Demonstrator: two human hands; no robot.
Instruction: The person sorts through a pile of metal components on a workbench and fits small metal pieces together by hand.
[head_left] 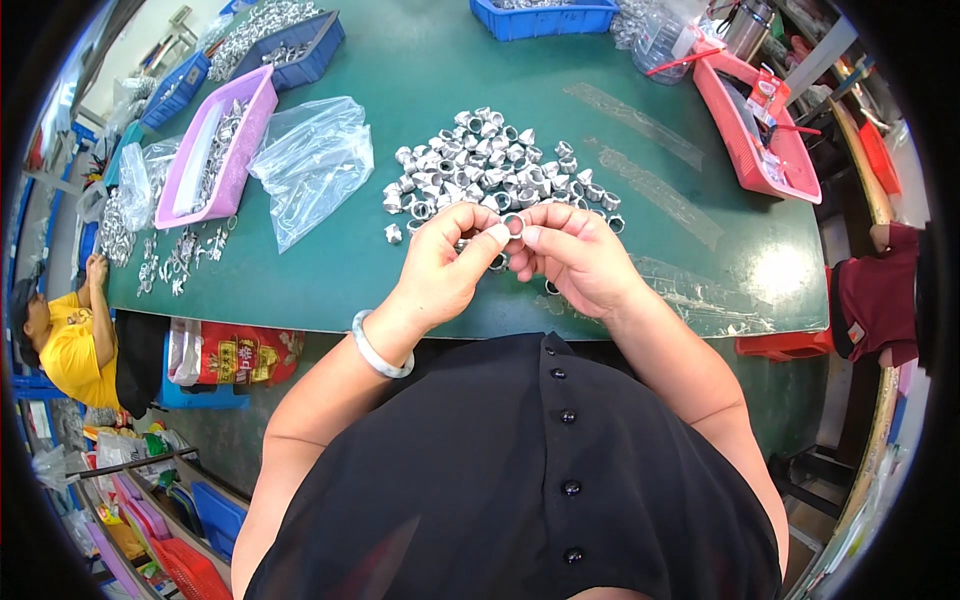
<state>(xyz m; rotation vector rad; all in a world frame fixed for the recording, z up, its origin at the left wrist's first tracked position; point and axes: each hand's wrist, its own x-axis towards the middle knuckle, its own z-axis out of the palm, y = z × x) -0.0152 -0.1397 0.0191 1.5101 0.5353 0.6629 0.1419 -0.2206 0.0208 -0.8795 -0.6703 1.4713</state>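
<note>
A heap of metal pieces (490, 165) lay on the worktop (430, 70). Left of it was a plastic bag (315, 165), then the left basket (252, 140), with loose parts (180, 258) before it and a tray (312, 68) behind. Well to the heap's right stood the right basket (722, 128).

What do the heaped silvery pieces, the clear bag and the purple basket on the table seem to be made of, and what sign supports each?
Silvery pieces: probably metal, grey with bright highlights, though coated plastic can't be excluded.
Clear bag: apparently thin plastic film, glossy, creased and transparent.
Purple basket: likely moulded plastic, evenly coloured.
</note>
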